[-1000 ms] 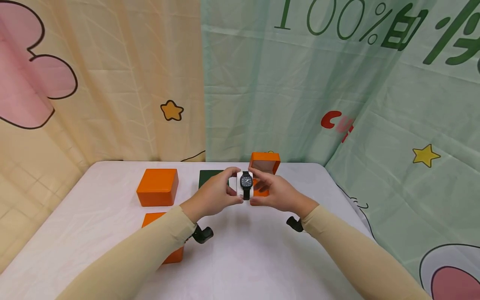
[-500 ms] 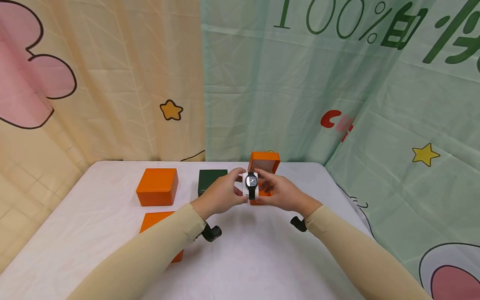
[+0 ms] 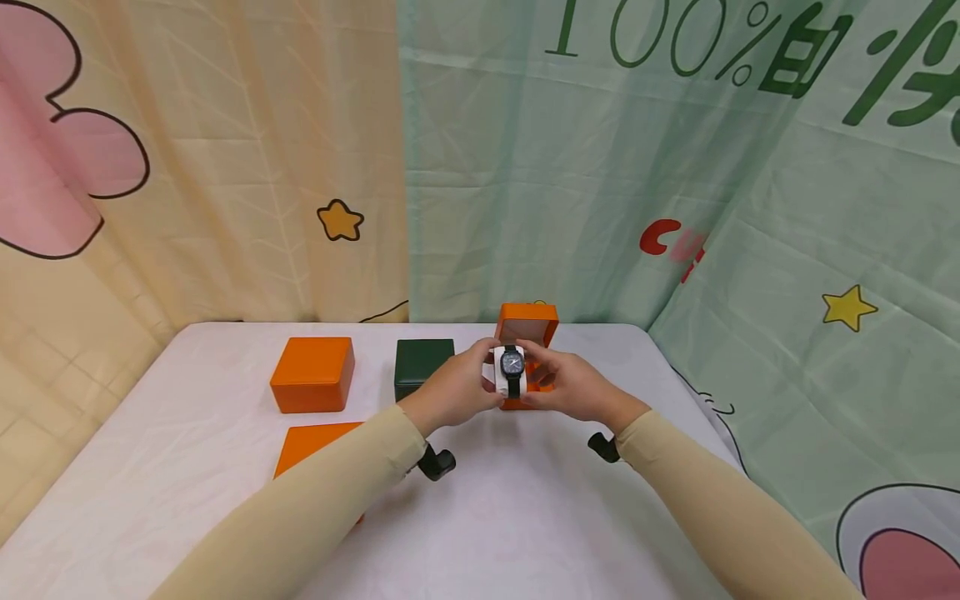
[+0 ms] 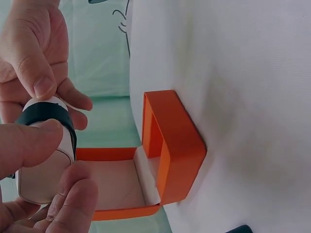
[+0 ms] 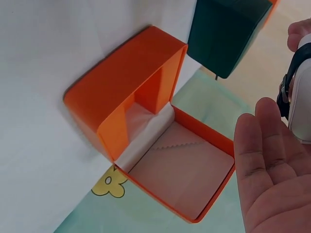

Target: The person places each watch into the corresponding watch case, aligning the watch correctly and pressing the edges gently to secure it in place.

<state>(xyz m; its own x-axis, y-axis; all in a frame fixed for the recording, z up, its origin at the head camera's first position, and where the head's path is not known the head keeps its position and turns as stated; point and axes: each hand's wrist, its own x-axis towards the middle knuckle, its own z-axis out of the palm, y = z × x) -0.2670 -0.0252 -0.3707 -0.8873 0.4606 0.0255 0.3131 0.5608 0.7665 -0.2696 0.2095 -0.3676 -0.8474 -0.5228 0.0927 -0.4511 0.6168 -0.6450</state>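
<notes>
A wristwatch (image 3: 512, 364) with a black strap is wrapped round a white cushion (image 4: 46, 177). My left hand (image 3: 459, 387) grips one side of it, its thumb on the strap in the left wrist view. From the other side my right hand (image 3: 573, 387) pinches the cushion's edge; in the left wrist view its thumb lies on the cushion's end, while its other fingers look fairly straight in the right wrist view. Just behind the watch stands an orange box (image 5: 126, 82), lid raised, with a pale lining and a hollow compartment. In the head view the hands partly cover this box.
To the left of the open box is a closed dark green box (image 3: 424, 360). Farther left stands a closed orange box (image 3: 312, 375). Another orange box (image 3: 311, 442) is partly hidden under the left sleeve. A white cloth covers the table (image 3: 525, 525); curtains (image 3: 525, 167) hang behind.
Both hands have shifted right with the watch and its cushion, which are now in front of the open orange box. More of the green box shows. The boxes have stayed put.
</notes>
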